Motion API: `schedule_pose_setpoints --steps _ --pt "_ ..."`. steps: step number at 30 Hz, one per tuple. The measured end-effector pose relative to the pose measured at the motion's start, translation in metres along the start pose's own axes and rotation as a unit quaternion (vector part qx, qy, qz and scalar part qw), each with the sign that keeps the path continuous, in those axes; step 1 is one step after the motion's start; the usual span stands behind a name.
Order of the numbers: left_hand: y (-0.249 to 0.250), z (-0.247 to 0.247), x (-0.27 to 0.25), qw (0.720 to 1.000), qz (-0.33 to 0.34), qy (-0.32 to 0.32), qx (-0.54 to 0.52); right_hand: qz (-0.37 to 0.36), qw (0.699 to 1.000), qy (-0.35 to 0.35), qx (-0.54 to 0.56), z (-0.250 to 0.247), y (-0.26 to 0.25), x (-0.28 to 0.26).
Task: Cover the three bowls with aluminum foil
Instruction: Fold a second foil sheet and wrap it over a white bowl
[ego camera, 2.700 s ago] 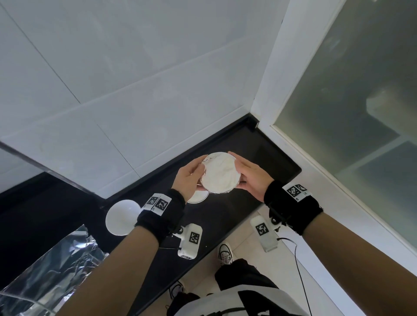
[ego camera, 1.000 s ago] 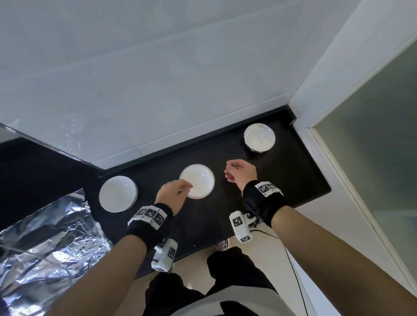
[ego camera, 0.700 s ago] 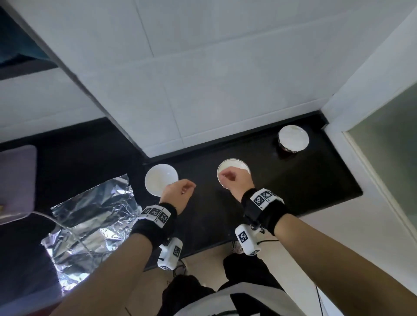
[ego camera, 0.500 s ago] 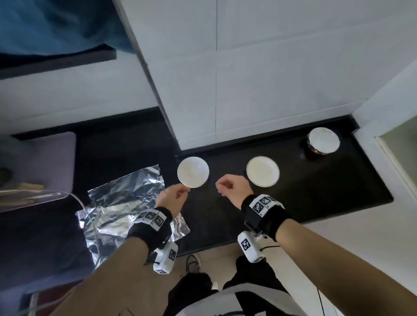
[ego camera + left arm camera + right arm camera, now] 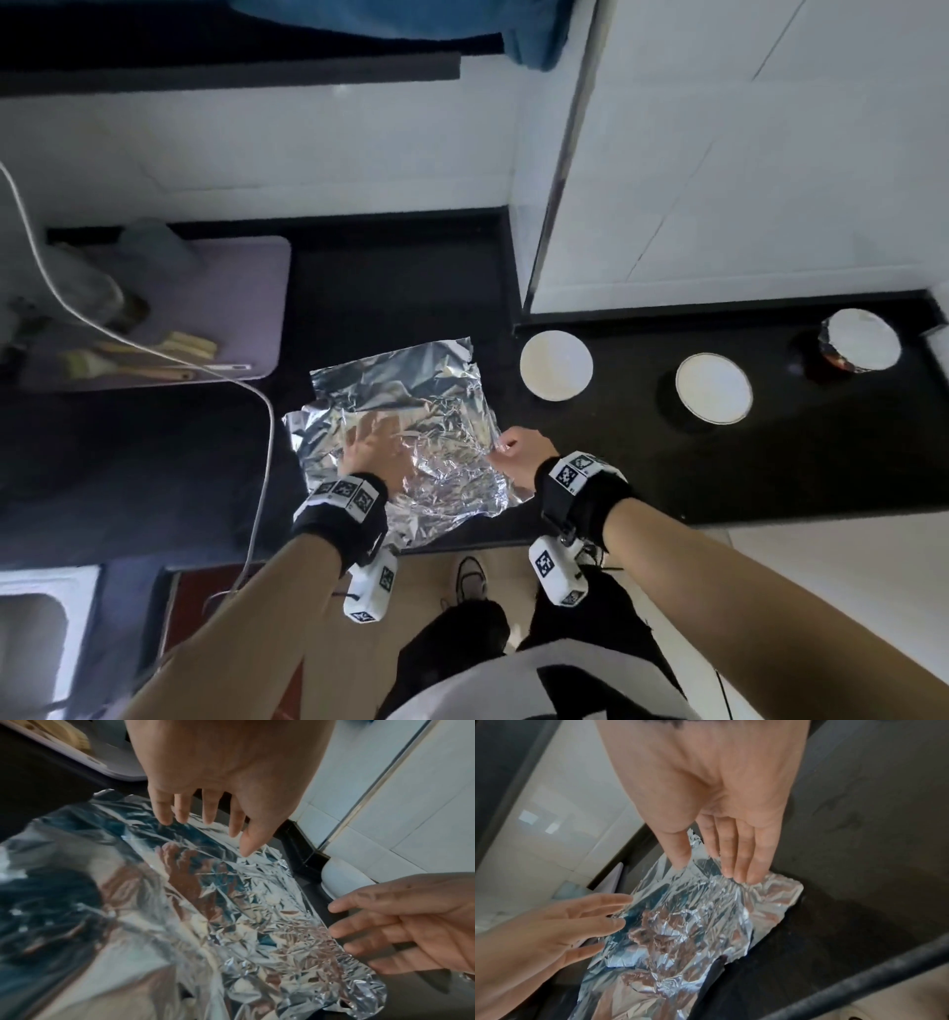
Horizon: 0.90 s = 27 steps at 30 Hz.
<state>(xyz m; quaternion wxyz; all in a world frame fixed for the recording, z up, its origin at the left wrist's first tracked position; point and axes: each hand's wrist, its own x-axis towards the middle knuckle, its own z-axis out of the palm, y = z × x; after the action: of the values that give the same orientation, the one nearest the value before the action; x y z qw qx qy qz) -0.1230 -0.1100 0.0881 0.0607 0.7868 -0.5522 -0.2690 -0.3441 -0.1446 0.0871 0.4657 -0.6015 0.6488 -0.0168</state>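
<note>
First bowl (image 5: pixel 862 339) wrapped and set down, we move to the foil (image 5: pixel 411 390) for the second: left hand (image 5: pixel 372 447) spread, right hand (image 5: pixel 518 457) straight-fingered at its edge.

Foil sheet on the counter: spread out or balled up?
Spread out: the foil sheet lies open on the black counter, creased all over.

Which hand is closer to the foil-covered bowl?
Right. The right hand is at the foil sheet's right edge; the left hand is over its middle, farther left of the covered bowl.
</note>
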Motion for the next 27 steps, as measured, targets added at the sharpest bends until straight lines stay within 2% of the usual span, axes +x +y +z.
schedule_pose_setpoints --steps 6,12,18,21,25,27 --pt "0.04 0.014 0.001 0.999 0.014 -0.048 -0.022 0.06 0.997 0.023 0.031 -0.024 0.019 0.009" --pt "0.088 0.018 0.01 0.997 0.026 -0.059 -0.051 0.053 0.996 0.024 0.069 -0.069 0.028 0.019" --pt "0.117 0.019 0.018 0.994 0.037 -0.048 -0.091 -0.009 0.995 0.003 0.102 -0.096 0.042 0.02" --pt "0.122 0.013 0.024 0.993 0.019 -0.026 -0.116 -0.039 0.993 0.023 0.106 -0.108 0.048 0.017" --pt "0.118 0.003 0.032 0.977 -0.015 -0.005 -0.211 -0.11 0.988 0.055 0.091 -0.128 0.055 0.01" --pt "0.112 0.004 0.034 0.989 -0.038 0.035 -0.137 -0.115 0.984 0.066 0.123 -0.137 0.064 0.008"
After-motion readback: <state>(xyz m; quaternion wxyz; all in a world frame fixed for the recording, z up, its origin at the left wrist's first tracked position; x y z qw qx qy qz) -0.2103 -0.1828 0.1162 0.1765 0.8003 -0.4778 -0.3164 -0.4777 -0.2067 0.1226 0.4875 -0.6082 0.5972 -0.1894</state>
